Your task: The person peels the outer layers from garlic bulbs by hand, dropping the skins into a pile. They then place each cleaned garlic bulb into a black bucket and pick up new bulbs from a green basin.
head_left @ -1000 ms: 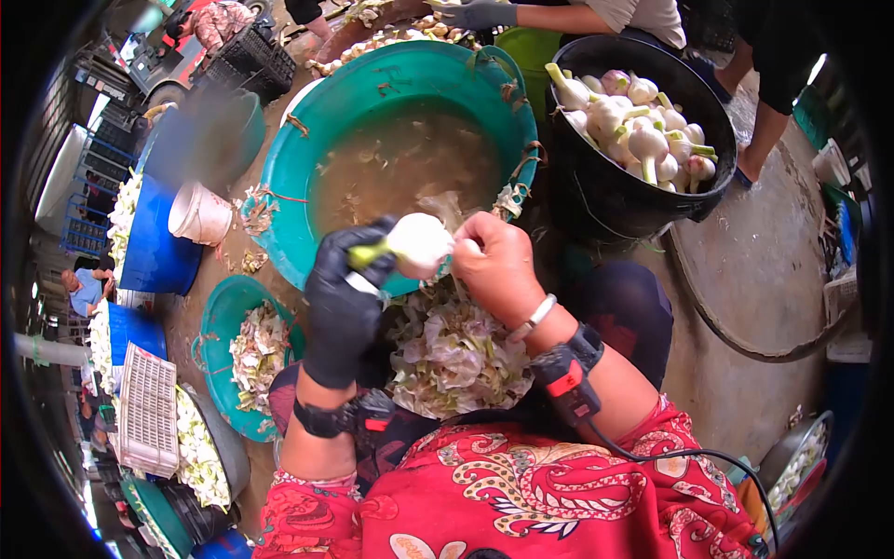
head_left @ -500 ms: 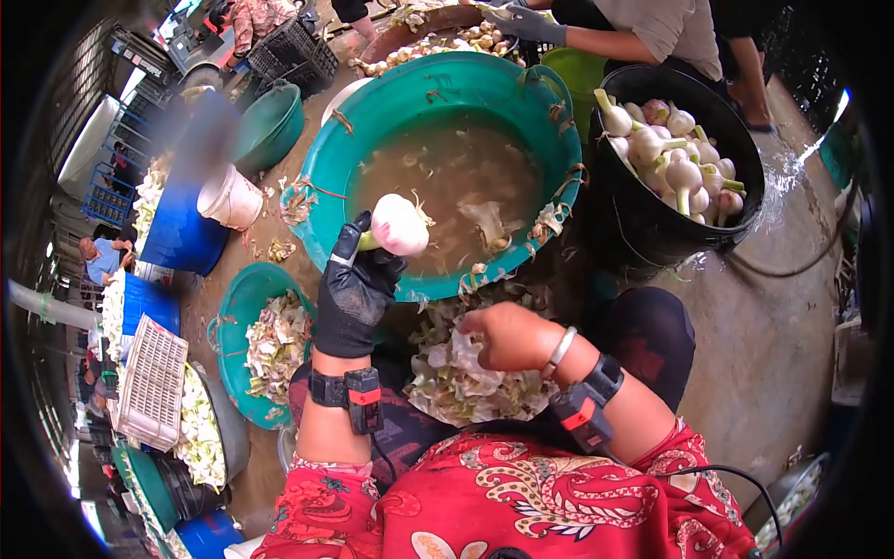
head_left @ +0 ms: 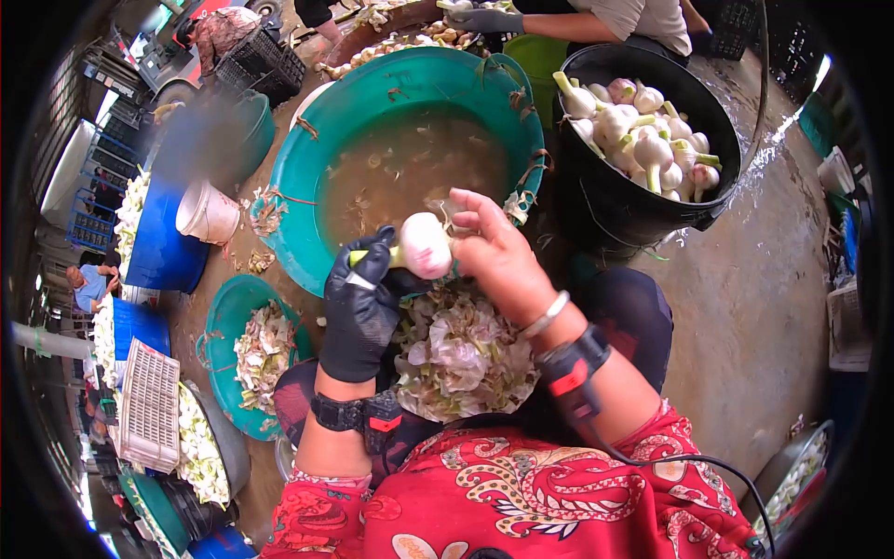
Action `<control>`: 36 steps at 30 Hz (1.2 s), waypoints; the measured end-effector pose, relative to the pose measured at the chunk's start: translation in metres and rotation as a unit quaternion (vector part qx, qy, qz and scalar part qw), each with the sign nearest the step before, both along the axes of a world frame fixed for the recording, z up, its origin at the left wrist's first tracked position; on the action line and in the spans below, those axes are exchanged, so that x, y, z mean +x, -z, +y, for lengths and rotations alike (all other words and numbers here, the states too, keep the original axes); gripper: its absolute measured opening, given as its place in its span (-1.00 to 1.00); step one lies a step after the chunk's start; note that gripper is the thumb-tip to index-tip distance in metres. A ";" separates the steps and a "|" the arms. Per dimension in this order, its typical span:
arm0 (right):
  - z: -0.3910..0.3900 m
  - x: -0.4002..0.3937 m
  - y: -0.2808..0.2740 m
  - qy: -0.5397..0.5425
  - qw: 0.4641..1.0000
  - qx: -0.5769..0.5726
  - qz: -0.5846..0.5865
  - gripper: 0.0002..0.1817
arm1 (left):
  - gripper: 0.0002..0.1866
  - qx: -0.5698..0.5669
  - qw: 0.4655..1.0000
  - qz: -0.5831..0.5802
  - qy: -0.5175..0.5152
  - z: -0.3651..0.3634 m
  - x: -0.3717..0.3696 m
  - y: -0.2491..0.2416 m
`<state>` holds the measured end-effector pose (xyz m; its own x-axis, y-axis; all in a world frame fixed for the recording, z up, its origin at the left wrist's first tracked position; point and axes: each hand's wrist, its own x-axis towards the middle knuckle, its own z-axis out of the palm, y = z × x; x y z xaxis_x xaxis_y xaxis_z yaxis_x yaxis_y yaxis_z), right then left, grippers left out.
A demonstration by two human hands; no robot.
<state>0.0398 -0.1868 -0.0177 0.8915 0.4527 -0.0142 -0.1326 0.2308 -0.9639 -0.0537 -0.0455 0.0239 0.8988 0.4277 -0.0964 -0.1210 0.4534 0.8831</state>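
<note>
My left hand (head_left: 358, 321), in a black glove, is closed around the green stem of a garlic bulb (head_left: 426, 245). The white and pink bulb points to the right, its root end toward my right hand (head_left: 507, 270). That hand is bare, with fingers apart, and its fingertips are at the roots; whether they touch is hard to see. Below both hands lies a heap of papery garlic skins (head_left: 461, 359) in my lap. Just beyond them stands a large teal tub (head_left: 296, 210) of murky brown water with bits of skin floating in it.
A black bucket (head_left: 596, 200) of cleaned garlic bulbs stands at the right. A smaller teal basin (head_left: 222, 368) with skins is at the left, near blue tubs (head_left: 168, 242) and a white crate (head_left: 149, 410). Across the tub, a co-worker's gloved hand (head_left: 484, 20) handles garlic.
My right hand has risen from the skins to the bulb's root end, and its fingers have spread. The garlic has turned sideways and shifted slightly right in my left hand. The whole view has shifted.
</note>
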 end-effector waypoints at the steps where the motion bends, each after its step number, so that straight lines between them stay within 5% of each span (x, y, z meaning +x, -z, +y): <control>1: -0.015 0.003 -0.027 -0.120 0.966 0.104 0.202 -0.35 | -0.77 0.038 0.999 -0.007 0.034 -0.005 0.003 -0.003; 3: -0.020 0.000 -0.034 -0.144 0.952 0.173 0.207 -0.41 | -0.70 0.114 0.989 0.019 0.095 -0.016 0.009 -0.007; 5: -0.034 0.012 -0.037 -0.071 0.977 0.118 0.165 -0.51 | -0.62 0.124 0.988 0.001 0.088 -0.021 0.014 -0.013; 7: -0.061 0.040 -0.034 -0.009 0.975 0.202 0.089 -0.62 | -0.60 0.211 0.975 -0.024 0.065 -0.009 0.013 -0.014; 9: -0.088 0.073 -0.054 0.161 0.959 0.225 0.061 -0.55 | -0.59 0.274 0.961 0.017 0.042 0.022 0.000 -0.013; 12: -0.119 0.097 -0.075 0.225 0.969 0.095 0.035 -0.59 | -0.49 0.415 0.901 0.122 0.033 0.066 -0.020 0.010; 14: -0.106 0.090 -0.080 0.256 0.966 0.027 0.017 -0.61 | -0.39 0.682 0.713 0.158 0.039 0.082 -0.031 0.023; 15: -0.107 0.102 -0.031 0.171 0.920 -0.167 -0.310 -0.57 | -0.39 0.677 0.717 0.158 0.045 0.077 -0.034 0.032; 16: -0.072 0.082 -0.046 0.147 0.978 -0.146 -0.033 -0.51 | -0.36 0.714 0.673 0.171 0.086 0.068 -0.037 0.041; 17: -0.045 0.068 -0.045 0.118 0.983 -0.140 0.020 -0.41 | -0.32 0.748 0.627 0.180 0.125 0.060 -0.036 0.048; 18: -0.048 0.075 -0.042 0.062 0.990 -0.118 -0.035 -0.36 | -0.32 0.718 0.646 0.215 0.146 0.056 -0.031 0.047; 19: -0.016 0.075 0.039 0.169 0.888 -0.372 -0.210 -0.45 | -0.32 0.715 0.650 0.211 0.151 0.042 -0.025 0.053; 21: -0.002 0.059 0.036 0.148 0.841 -0.480 -0.199 -0.65 | -0.35 0.748 0.647 0.074 0.123 -0.002 -0.015 0.063; 25: -0.015 0.041 0.035 0.156 0.789 -0.477 -0.354 -0.90 | -0.53 0.734 0.666 -0.104 0.087 -0.046 -0.014 0.062; 27: -0.021 0.017 0.037 0.057 0.821 -0.399 -0.403 -0.83 | -0.68 0.536 0.795 -0.077 0.273 -0.039 -0.028 0.064; 28: -0.022 -0.005 0.034 -0.023 0.869 -0.342 -0.358 -0.84 | -0.72 0.543 0.798 -0.084 0.250 -0.022 -0.030 0.059; 31: -0.041 -0.023 0.043 -0.476 0.748 -0.373 -0.273 -0.83 | -0.74 0.614 0.783 -0.064 0.075 0.032 -0.035 0.032; 33: -0.049 -0.012 0.049 -0.447 0.781 -0.332 -0.282 -0.62 | -0.63 0.660 0.745 0.039 0.088 0.079 -0.034 0.023; 34: -0.039 -0.009 0.041 -0.321 0.864 -0.374 -0.099 -0.54 | -0.63 0.660 0.746 0.043 0.077 0.097 -0.034 0.020; 35: -0.029 -0.003 0.028 -0.171 0.898 -0.395 0.089 -0.46 | -0.56 0.713 0.689 0.078 0.098 0.113 -0.034 0.019; 36: -0.023 0.006 0.011 -0.158 0.933 -0.250 0.207 -0.30 | -0.48 0.761 0.628 0.112 0.119 0.126 -0.034 0.021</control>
